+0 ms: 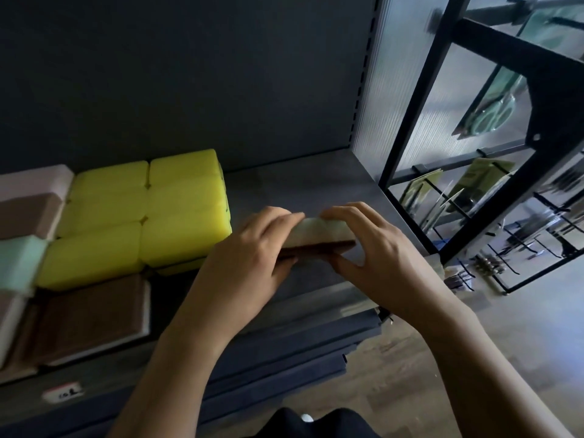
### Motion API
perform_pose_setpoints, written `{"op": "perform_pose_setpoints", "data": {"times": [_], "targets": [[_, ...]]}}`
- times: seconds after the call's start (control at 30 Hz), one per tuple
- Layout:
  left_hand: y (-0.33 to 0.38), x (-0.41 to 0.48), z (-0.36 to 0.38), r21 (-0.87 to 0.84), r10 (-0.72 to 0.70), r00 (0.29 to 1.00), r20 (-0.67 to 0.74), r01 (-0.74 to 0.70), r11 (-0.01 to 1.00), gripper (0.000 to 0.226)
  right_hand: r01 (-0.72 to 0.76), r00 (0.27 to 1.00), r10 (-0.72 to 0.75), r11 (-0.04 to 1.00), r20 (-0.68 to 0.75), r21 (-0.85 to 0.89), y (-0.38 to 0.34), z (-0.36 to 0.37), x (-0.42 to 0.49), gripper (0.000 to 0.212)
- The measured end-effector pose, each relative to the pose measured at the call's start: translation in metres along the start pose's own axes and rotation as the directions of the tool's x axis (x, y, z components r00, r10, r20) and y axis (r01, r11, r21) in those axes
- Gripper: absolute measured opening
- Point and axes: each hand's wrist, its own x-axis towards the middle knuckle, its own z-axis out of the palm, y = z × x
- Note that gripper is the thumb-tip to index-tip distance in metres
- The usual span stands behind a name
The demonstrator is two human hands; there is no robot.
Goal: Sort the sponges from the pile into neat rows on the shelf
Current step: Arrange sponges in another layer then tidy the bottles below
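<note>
Far-left sponges (31,181): pale pink, brown and mint blocks packed along the left edge of the shelf, partly cut off by the frame.
Yellow sponges (142,210): a tight block in two columns, stacked at least two high, against the back of the shelf.
Brown-faced sponges (91,314): lying flat, scouring side up, in front of the yellow block, near the shelf lip.
Price label (63,395): small white tag on the shelf's front edge; writing illegible.
Shelf (284,184): dark grey board with a bare stretch to the right of the yellow block.
Left hand (249,257): fingers curled over the top of the left end of the held sponge, thumb underneath, clamped on it; forearm rising from the lower centre, wrist bent slightly forward.
Held sponge (316,233): pale green top with a dark brown scouring layer below, level between both hands over the bare stretch, just right of the yellow block; contact with the board cannot be told.
Right hand (379,257): fingers arched over the top of the right end, thumb stretched along the lower front edge, gripping it; forearm entering from the lower right.
Ribbed panel (401,90): translucent, at the shelf's right end.
Black rack (442,121): metal frame beyond the panel, blurred goods hanging on it.
</note>
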Motion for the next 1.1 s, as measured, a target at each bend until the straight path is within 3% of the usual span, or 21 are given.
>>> {"op": "perform_pose_setpoints", "data": {"times": [0.2, 0.37, 0.53, 0.67, 0.9, 1.1], "targets": [[-0.001, -0.017, -0.009, -0.028, -0.026, 0.999, -0.036, 0.025, 0.999, 0.056, -0.026, 0.999, 0.026, 1.000, -0.020, 0.014, -0.015, 0.003, -0.008, 0.045], [-0.004, -0.032, -0.014, -0.032, 0.011, 0.999, -0.052, -0.013, 0.999, 0.047, -0.050, 0.996, 0.042, 0.993, 0.076, 0.105, -0.028, 0.011, -0.017, 0.050], [-0.006, -0.046, -0.019, -0.017, 0.010, 0.999, -0.030, -0.011, 1.000, 0.051, -0.059, 0.995, 0.048, 0.989, 0.089, 0.133, -0.037, 0.020, -0.021, 0.041], [-0.008, -0.056, -0.032, 0.065, -0.048, 0.998, 0.033, 0.045, 0.997, 0.062, 0.022, 0.999, -0.026, 0.994, 0.035, 0.110, -0.044, 0.023, -0.022, 0.037], [-0.027, -0.075, -0.049, -0.069, -0.052, 0.997, -0.052, 0.048, 0.996, 0.051, 0.146, 0.989, -0.147, 0.989, 0.030, 0.030, -0.074, 0.032, -0.015, 0.046], [-0.042, -0.102, -0.069, -0.023, -0.095, 0.993, -0.072, 0.093, 0.995, 0.053, 0.234, 0.971, -0.232, 0.971, 0.058, -0.048, -0.102, 0.052, -0.002, 0.050]]}}
